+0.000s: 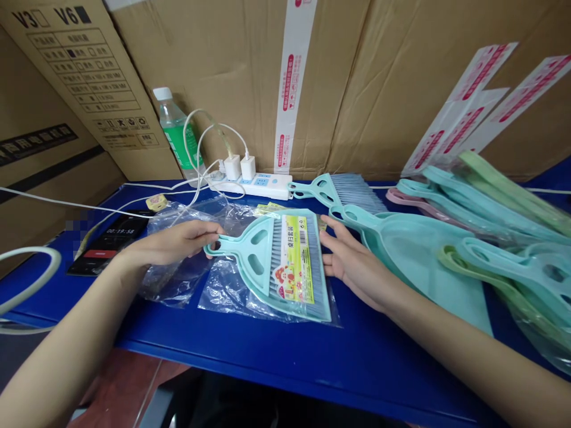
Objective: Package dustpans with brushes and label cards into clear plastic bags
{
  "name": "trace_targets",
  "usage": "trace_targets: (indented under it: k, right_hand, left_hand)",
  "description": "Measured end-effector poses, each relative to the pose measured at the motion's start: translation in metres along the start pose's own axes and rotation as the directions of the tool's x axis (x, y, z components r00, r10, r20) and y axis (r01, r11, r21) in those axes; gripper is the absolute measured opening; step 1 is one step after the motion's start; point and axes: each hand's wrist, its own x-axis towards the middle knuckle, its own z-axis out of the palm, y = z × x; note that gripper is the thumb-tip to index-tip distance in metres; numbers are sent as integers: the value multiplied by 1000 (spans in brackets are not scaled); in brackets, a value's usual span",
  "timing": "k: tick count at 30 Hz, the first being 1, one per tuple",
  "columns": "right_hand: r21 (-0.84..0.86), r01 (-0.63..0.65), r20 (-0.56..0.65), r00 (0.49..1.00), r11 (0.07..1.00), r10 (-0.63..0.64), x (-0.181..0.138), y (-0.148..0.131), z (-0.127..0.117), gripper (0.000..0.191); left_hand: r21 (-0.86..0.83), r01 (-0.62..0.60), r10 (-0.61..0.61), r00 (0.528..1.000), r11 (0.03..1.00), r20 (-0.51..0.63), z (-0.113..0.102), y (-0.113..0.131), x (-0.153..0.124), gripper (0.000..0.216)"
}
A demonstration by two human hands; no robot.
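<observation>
On a blue table [312, 356] backed by cardboard boxes [357, 89], a teal dustpan-and-brush set [276, 261] with a yellow label lies on clear plastic bags [196, 267]. The left hand [173, 242] pinches the set's handle end between thumb and fingers, while the right hand [352, 261] rests open, fingertips against the set's right edge. Behind sit a power strip [254, 184], a green bottle [178, 134] and, at right, stacked dustpans [482, 238].

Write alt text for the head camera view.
Two bare hands hold a teal dustpan-and-brush set on a clear plastic bag: left hand at its handle, right hand at its side. More dustpans lie right on the blue table.
</observation>
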Motion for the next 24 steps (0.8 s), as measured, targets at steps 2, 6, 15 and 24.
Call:
trace_targets:
  k: [2, 6, 15, 24]
  right_hand:
    - [10, -14, 31, 999, 1000, 14, 0, -1, 1, 69]
    - [-30, 17, 64, 998, 999, -15, 0, -1, -1, 66]
    - [-162, 121, 190, 978, 979, -89, 4, 2, -18, 66]
    - [-352, 205, 215, 967, 913, -134, 0, -1, -18, 45]
  left_hand:
    - [20, -12, 12, 1000, 1000, 1, -2, -1, -1, 30]
    - [54, -8, 8, 1000, 999, 3, -5, 0, -4, 28]
    - [185, -6, 4, 1000, 983, 14, -13, -8, -9, 30]
    - [183, 26, -33, 999, 983, 31, -18, -2, -16, 29]
